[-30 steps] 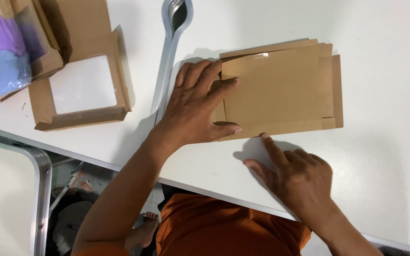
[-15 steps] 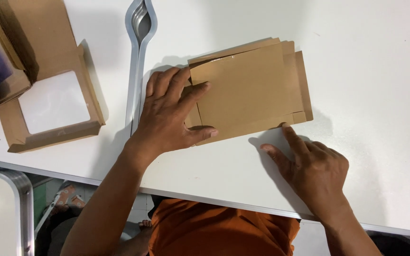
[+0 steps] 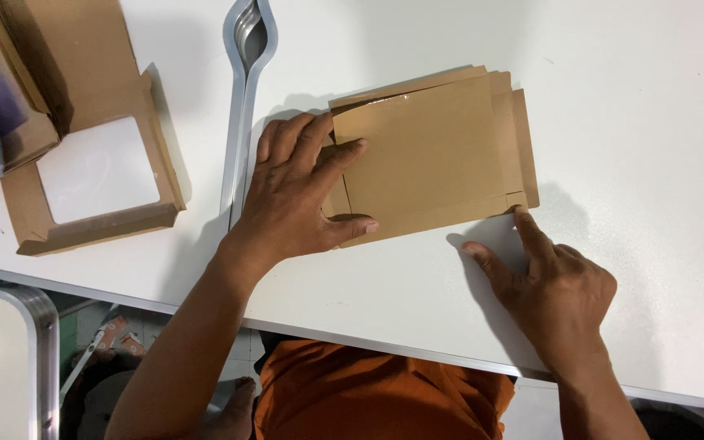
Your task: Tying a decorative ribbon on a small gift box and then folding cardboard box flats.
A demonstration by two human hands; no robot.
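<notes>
A flat brown cardboard box blank (image 3: 433,151) lies on the white table (image 3: 637,106), its flaps folded over the middle. My left hand (image 3: 299,195) presses flat on the left part of the cardboard, fingers spread, thumb along its near edge. My right hand (image 3: 552,281) rests on the table at the near right, its index fingertip touching the cardboard's near right corner. Neither hand grips anything.
A folded cardboard tray (image 3: 95,179) with a white sheet inside sits at the left. An open cardboard box (image 3: 10,90) with purple and blue items is at the far left. A metal bar (image 3: 244,90) marks the seam between tables. The table's near edge runs below my hands.
The view shifted, so everything sits further left in frame. My right index finger has slid right along the near edge to the cardboard's corner. The left hand stays pressed down.
</notes>
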